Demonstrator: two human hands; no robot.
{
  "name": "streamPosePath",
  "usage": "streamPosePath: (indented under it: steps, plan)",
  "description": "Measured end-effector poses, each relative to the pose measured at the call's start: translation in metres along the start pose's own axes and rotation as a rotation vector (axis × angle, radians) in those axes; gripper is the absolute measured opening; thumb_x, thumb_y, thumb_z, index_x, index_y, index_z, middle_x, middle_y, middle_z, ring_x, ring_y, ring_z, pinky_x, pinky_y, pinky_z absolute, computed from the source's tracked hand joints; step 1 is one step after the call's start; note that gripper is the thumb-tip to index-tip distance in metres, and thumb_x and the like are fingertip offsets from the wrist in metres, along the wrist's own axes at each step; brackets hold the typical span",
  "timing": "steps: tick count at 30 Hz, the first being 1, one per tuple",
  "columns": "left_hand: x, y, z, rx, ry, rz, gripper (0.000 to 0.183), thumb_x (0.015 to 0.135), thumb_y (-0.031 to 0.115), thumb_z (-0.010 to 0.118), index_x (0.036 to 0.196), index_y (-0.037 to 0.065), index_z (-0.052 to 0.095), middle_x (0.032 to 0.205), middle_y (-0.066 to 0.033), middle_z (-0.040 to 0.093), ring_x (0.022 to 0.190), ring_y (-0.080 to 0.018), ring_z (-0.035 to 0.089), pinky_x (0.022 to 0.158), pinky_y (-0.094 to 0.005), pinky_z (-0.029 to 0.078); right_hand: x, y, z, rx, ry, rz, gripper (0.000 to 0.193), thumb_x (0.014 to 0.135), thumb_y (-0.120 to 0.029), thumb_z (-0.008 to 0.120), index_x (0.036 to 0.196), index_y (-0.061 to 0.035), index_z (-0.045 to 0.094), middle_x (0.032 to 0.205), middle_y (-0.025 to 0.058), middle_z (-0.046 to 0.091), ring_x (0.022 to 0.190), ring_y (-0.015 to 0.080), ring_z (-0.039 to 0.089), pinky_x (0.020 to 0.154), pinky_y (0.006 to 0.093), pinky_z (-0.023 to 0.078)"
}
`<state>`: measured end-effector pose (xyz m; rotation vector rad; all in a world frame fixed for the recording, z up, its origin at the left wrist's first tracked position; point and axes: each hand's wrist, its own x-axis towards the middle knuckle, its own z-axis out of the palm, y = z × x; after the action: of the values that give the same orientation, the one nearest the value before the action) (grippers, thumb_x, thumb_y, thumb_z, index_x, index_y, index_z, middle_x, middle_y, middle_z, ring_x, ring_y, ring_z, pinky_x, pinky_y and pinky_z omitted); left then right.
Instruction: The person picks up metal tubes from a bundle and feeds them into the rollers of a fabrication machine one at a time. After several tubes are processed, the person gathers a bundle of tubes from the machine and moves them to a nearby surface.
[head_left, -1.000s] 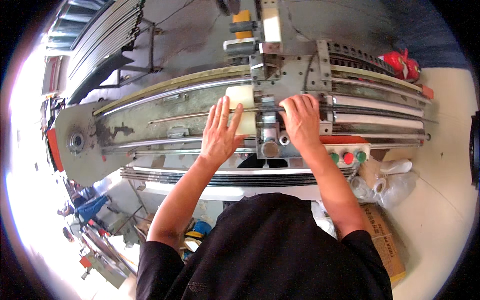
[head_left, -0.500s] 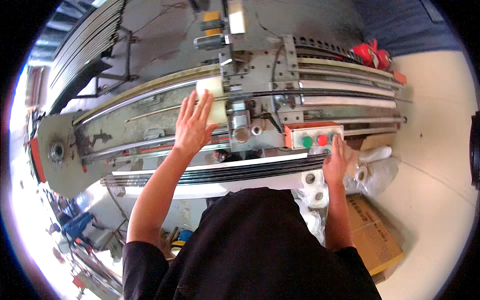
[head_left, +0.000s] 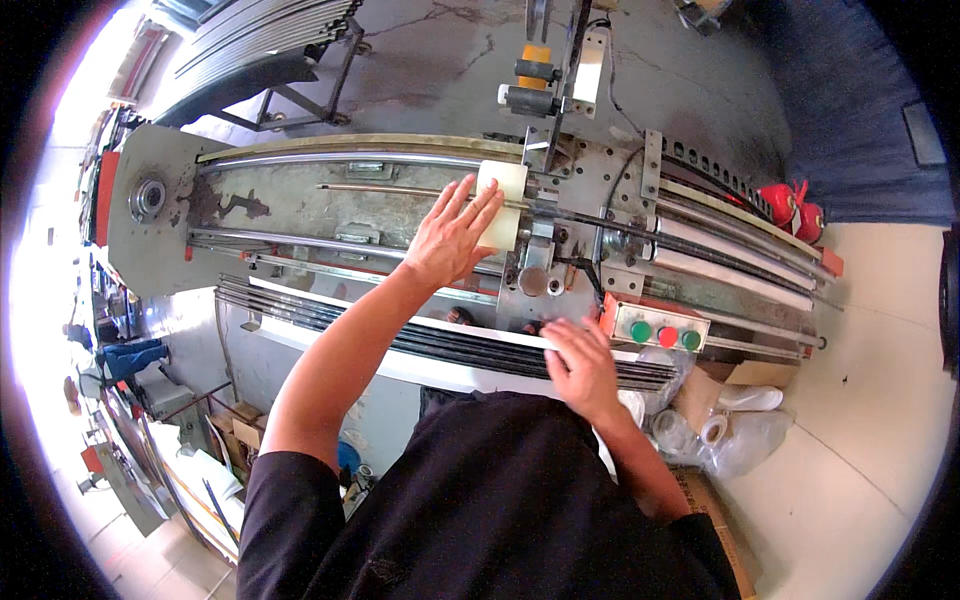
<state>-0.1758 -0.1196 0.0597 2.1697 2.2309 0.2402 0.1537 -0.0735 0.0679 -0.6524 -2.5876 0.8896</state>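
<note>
My left hand (head_left: 452, 238) lies with its fingers stretched out, palm down, over the pale cream rollers (head_left: 503, 180) on the machine's carriage. A thin rod (head_left: 375, 188) runs lengthwise along the machine and passes under those fingers toward the rollers. On the right side of the carriage, a long black rod (head_left: 690, 245) continues in line. My right hand (head_left: 583, 372) hovers above a bundle of black rods (head_left: 455, 347), fingers apart and a little blurred, holding nothing. Just right of it is an orange control box (head_left: 655, 325) with two green buttons and a red one.
The machine's grey end housing (head_left: 150, 200) stands at the left. Behind it is a rack of rods (head_left: 265, 50). Plastic-wrapped rolls (head_left: 735, 425) and a cardboard box (head_left: 715, 515) sit at the lower right. Red fire extinguishers (head_left: 790, 208) are at the far right.
My right hand has left the button on the control box and moved left over the black rods. The left hand stays at the rollers. The view has shifted and tilted.
</note>
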Motion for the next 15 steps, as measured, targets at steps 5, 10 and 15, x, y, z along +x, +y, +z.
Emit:
streamPosePath:
  steps: [5,10,15]
  plan:
    - [0.0,0.003,-0.008,0.039,-0.03,-0.012,0.095,0.092,0.047,0.075,0.167,0.007,0.033,0.175,-0.0117,0.032,0.162,-0.0391,0.025,0.133,-0.0515,0.021,0.005,-0.01,0.019,0.093,-0.133,-0.076,0.03,0.096,-0.019,0.072,0.122,-0.0058,0.076,0.126,0.0108,0.076,0.127,0.0255,0.068,0.123,0.0484,0.038]
    - [0.001,0.003,-0.014,0.069,-0.023,-0.006,0.095,0.089,0.047,0.076,0.166,0.008,0.035,0.173,-0.0118,0.035,0.161,-0.0395,0.027,0.133,-0.0519,0.022,0.005,-0.003,0.015,0.105,-0.174,-0.08,0.031,0.096,-0.019,0.071,0.123,-0.0043,0.075,0.126,0.0119,0.076,0.126,0.027,0.068,0.121,0.0487,0.039]
    - [-0.003,0.004,-0.03,0.073,-0.048,-0.026,0.099,0.087,0.045,0.078,0.167,0.008,0.034,0.175,-0.0114,0.032,0.162,-0.0384,0.025,0.133,-0.0526,0.021,0.008,-0.001,0.008,0.154,-0.206,-0.1,0.029,0.097,-0.019,0.069,0.121,-0.0044,0.075,0.125,0.0118,0.076,0.124,0.0281,0.068,0.12,0.0484,0.04]
